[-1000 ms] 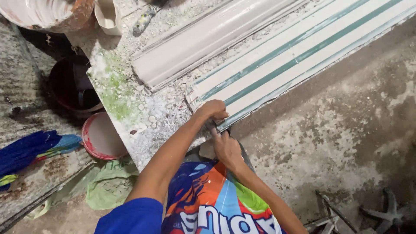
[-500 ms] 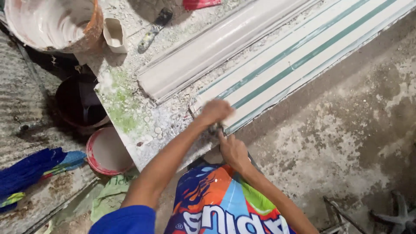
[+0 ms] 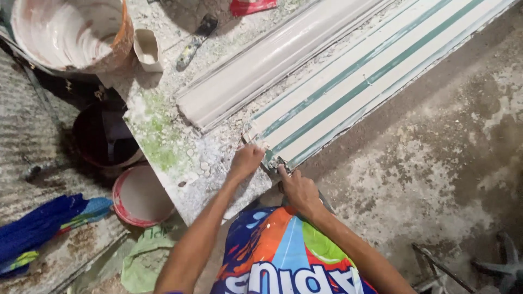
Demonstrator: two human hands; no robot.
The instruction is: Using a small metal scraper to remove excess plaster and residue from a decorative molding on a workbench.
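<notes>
I see my left hand (image 3: 246,160) closed into a loose fist, pressing down on the near end of the long white panel with green stripes (image 3: 376,71); whether the fingers pinch anything I cannot tell. My right hand (image 3: 297,188) sits just beside it, at the panel's near corner, forefinger stretched out and touching the edge, the other fingers curled; it grips nothing that I can make out. The panel runs away from both hands, up and to the right, lying flat on the speckled worktop (image 3: 190,158), its near end right between the two hands. Beyond my left hand, alongside the panel and just apart from it, lies a pale moulded cornice strip (image 3: 272,60). Farther past that strip I see a small scraper (image 3: 196,35), a small white cup (image 3: 148,50) and a large plaster-coated bucket (image 3: 68,32). To the left of my left arm, down on the floor, stand a dark bucket (image 3: 103,136) and a red-rimmed bowl (image 3: 140,196), with a blue cloth (image 3: 41,223) farther left.
</notes>
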